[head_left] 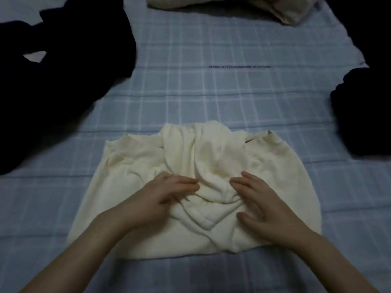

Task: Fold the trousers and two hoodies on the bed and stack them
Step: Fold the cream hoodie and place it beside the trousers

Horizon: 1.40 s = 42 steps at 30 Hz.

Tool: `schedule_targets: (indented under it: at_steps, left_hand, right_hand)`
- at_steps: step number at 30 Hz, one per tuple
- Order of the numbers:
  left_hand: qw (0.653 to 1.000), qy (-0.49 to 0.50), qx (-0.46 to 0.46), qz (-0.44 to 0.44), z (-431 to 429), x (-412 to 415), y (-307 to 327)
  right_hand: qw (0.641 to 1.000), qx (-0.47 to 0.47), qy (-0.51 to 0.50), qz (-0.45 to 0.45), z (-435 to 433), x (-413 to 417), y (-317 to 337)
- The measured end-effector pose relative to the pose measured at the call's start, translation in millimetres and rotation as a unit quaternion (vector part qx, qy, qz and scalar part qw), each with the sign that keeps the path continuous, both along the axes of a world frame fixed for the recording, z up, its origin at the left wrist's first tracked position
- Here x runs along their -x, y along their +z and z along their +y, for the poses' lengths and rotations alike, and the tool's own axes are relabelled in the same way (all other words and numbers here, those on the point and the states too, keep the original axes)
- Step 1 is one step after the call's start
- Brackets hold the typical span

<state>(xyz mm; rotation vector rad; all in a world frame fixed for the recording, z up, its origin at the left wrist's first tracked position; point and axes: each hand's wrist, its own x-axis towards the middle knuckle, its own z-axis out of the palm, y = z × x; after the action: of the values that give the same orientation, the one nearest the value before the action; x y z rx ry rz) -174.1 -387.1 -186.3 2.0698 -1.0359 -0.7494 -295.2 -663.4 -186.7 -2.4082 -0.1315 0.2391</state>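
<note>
A cream hoodie lies partly folded on the bed in front of me, its hood bunched in the middle. My left hand rests on the bunched cloth with straight fingers pointing right. My right hand lies flat on the cloth opposite it, fingers spread and pointing left. A black garment sprawls unfolded at the left. Another dark garment lies in a heap at the right edge.
The bed is covered by a light blue checked sheet. A pale beige bundle of cloth lies along the far edge. Dark floor or shadow shows past the bed's far right corner.
</note>
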Motion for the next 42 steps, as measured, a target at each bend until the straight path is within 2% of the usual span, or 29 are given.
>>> schedule_targets:
  at_steps: [2,5,6,8,11,14,18,22,35,39,42]
  left_hand:
    - [0.996,0.057,-0.026,-0.066,-3.0,11.3,4.6]
    - [0.962,0.205,0.050,-0.172,-24.1,9.9,24.8]
    - [0.945,0.240,0.057,-0.213,-36.5,5.4,29.1]
    - [0.931,0.269,0.013,-0.247,-66.0,-6.2,32.8]
    - [0.943,0.224,-0.108,-0.222,-96.7,-18.2,12.3]
    - [0.956,0.203,-0.128,-0.166,-92.0,-5.2,-19.8]
    - [0.939,0.179,-0.165,-0.243,-68.6,38.8,-54.0]
    - [0.934,0.182,-0.141,-0.273,-68.4,39.4,-82.6]
    - [0.932,0.170,-0.167,-0.271,-70.0,37.0,-84.4]
    - [0.937,0.150,-0.188,-0.253,-70.9,36.7,-67.0]
    - [0.946,0.132,-0.158,-0.249,-54.7,34.0,-48.0]
  right_hand:
    - [0.998,0.004,-0.043,-0.053,5.8,2.7,1.2]
    - [0.972,-0.044,-0.173,-0.150,19.7,-15.5,16.7]
    - [0.966,-0.054,-0.197,-0.156,25.0,-27.2,21.5]
    - [0.966,-0.044,-0.209,-0.145,35.8,-56.8,27.7]
    - [0.971,-0.039,-0.214,-0.100,47.3,-91.1,22.8]
    - [0.980,-0.021,-0.197,-0.033,50.5,-77.3,-2.9]
    - [0.978,0.157,-0.137,-0.029,57.8,-29.1,-43.0]
    - [0.966,0.196,-0.154,-0.062,60.9,-30.1,-66.2]
    - [0.960,0.220,-0.157,-0.069,65.3,-31.6,-76.0]
    - [0.961,0.202,-0.171,-0.086,65.8,-29.3,-71.1]
    - [0.962,0.191,-0.171,-0.089,67.1,-30.1,-63.4]
